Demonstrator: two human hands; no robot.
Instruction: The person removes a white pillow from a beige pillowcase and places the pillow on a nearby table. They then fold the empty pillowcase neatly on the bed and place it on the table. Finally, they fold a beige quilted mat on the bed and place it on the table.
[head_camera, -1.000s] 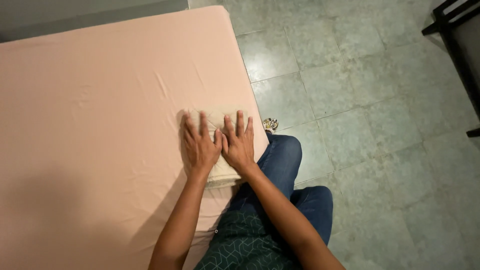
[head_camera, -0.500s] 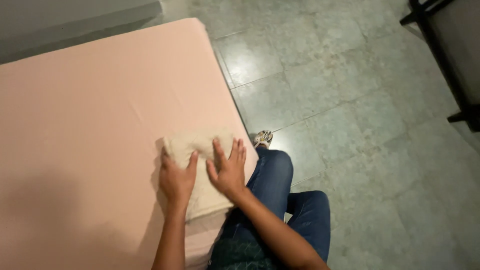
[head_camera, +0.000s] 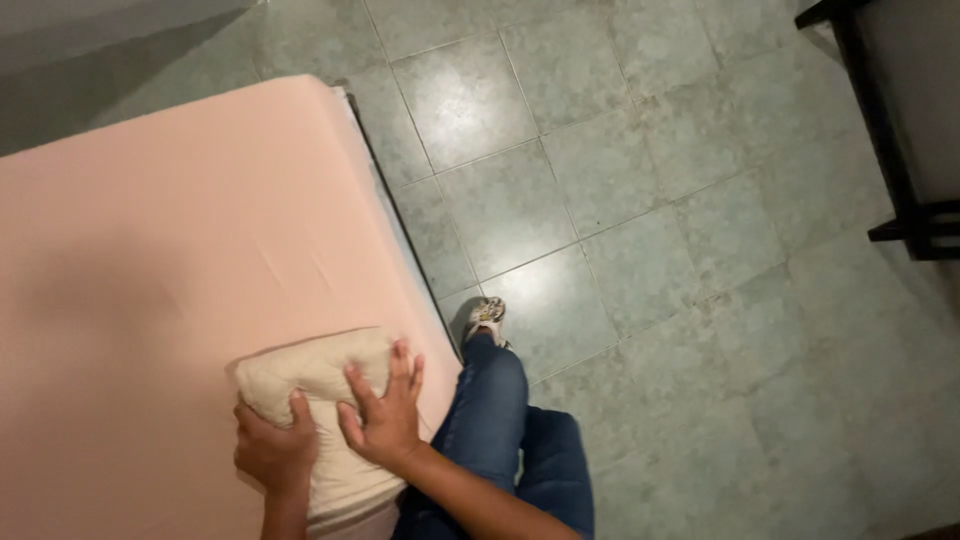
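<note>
At the bottom of the frame, the left hand (head_camera: 272, 452) is curling its fingers around the near edge of a cream folded cloth (head_camera: 318, 385), grasping it. Just right of it, the right hand (head_camera: 385, 418) is pressing flat and spread on the same cloth, gripping nothing. The cloth is lying low and left of centre on the pink sheet (head_camera: 170, 250), near the bed's edge. Beyond, a shoe (head_camera: 487, 314) is resting on the grey tiled floor (head_camera: 640, 200).

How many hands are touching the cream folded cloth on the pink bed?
2. The left hand grips the near left edge of the cream folded cloth. The right hand lies flat on its right side, fingers spread, near the pink bed's edge.
</note>
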